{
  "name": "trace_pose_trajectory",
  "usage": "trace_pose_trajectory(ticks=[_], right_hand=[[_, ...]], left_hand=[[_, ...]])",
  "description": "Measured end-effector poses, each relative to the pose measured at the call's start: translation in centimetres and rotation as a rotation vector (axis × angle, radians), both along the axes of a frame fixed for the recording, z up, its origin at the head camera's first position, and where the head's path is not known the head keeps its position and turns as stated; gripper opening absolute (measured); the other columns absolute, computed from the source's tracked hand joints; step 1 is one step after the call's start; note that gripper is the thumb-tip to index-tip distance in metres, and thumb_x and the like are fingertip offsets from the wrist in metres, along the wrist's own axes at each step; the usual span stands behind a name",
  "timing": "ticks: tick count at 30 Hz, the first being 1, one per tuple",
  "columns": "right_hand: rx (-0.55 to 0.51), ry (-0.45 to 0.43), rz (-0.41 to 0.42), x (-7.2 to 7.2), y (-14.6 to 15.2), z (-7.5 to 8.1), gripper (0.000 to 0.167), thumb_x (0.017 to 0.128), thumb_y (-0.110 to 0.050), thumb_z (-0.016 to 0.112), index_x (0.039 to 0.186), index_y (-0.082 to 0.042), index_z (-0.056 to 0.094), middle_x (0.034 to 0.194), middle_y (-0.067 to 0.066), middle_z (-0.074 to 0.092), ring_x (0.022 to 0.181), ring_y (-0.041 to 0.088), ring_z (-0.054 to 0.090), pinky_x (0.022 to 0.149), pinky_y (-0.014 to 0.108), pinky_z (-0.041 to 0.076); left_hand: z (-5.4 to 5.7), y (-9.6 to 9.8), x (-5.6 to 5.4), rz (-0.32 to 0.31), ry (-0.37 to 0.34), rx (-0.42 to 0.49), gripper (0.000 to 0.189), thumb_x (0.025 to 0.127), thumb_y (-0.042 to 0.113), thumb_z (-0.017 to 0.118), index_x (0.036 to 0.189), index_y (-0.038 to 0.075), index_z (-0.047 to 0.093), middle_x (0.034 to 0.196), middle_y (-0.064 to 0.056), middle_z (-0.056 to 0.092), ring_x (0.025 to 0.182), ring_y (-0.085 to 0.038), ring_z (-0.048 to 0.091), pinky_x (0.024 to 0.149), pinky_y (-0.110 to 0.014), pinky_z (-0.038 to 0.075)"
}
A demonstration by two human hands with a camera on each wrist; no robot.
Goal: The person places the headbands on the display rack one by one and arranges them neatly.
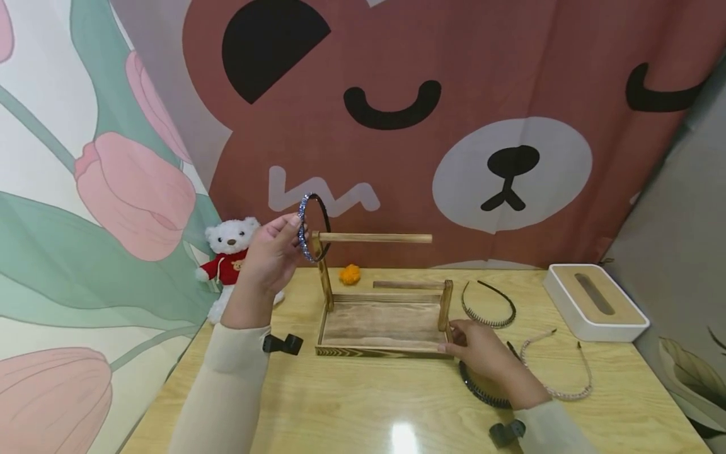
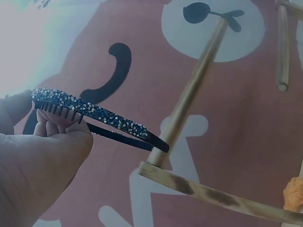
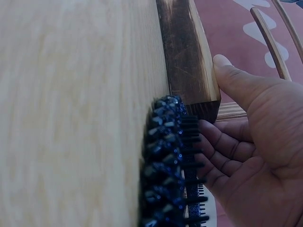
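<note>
My left hand (image 1: 275,249) pinches a headband (image 2: 94,111) studded with blue glittering stones, with dark comb teeth beneath. It is raised at the left end of the upper bar (image 1: 380,238) of a wooden display rack (image 1: 386,352). In the left wrist view one headband tip overlaps that bar; whether the band goes round it, I cannot tell. At the rack's front right corner, my right hand (image 1: 482,350) grips the tray edge between thumb and fingers. Beside that hand, a dark beaded headband (image 3: 163,161) lies on the table, partly hidden by the hand in the head view.
A thin dark headband (image 1: 493,323) and a pale beaded one (image 1: 570,396) lie right of the rack. Farther right stands a white tissue box (image 1: 618,321) with a wooden lid. A teddy bear (image 1: 229,268) sits at left; an orange pompom (image 1: 350,274) lies behind the rack.
</note>
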State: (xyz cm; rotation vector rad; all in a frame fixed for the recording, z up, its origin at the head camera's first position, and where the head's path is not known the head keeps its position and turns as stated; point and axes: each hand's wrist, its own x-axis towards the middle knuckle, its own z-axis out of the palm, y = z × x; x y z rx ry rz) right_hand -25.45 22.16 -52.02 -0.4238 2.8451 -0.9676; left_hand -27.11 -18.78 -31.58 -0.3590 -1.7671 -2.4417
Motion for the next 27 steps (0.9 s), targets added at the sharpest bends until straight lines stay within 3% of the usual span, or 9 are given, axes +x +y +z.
trace_pose_trajectory(ticks=[4,10,18,27], right_hand=[[0.003,0.008,0.002,0.0,0.0,0.0,0.073,0.098,-0.046,0.082,0.147,0.004,0.064,0.109,0.001,0.075,0.098,0.014,0.071,0.088,0.043,0.064],[0.012,0.014,-0.003,0.0,0.1,-0.3,0.069,0.098,-0.042,0.083,0.145,0.005,0.064,0.11,0.003,0.075,0.101,0.016,0.071,0.09,0.044,0.064],[-0.007,0.009,-0.002,0.0,0.2,-0.4,0.071,0.098,-0.045,0.082,0.147,0.003,0.064,0.109,0.0,0.075,0.099,0.013,0.07,0.088,0.043,0.064],[-0.002,0.022,-0.001,-0.1,0.1,-0.3,0.07,0.098,-0.043,0.082,0.147,0.004,0.064,0.108,0.001,0.075,0.098,0.013,0.07,0.087,0.04,0.064]], left_hand=[[-0.7,0.0,-0.8,0.011,-0.032,0.015,0.026,0.116,0.022,0.055,0.098,0.015,0.072,0.087,0.003,0.067,0.084,-0.013,0.061,0.079,-0.025,0.055],[-2.2,0.0,-1.9,0.012,-0.134,0.003,0.027,0.116,0.023,0.056,0.099,0.015,0.076,0.088,0.001,0.07,0.078,-0.012,0.061,0.073,-0.027,0.055],[-3.5,0.3,-2.1,-0.001,-0.187,-0.027,0.025,0.116,0.021,0.054,0.113,0.006,0.073,0.087,0.003,0.07,0.082,-0.01,0.065,0.085,-0.027,0.058],[-4.9,0.7,-2.2,0.006,-0.263,-0.022,0.024,0.116,0.02,0.056,0.103,0.01,0.074,0.086,0.004,0.068,0.081,-0.008,0.061,0.08,-0.024,0.055]])
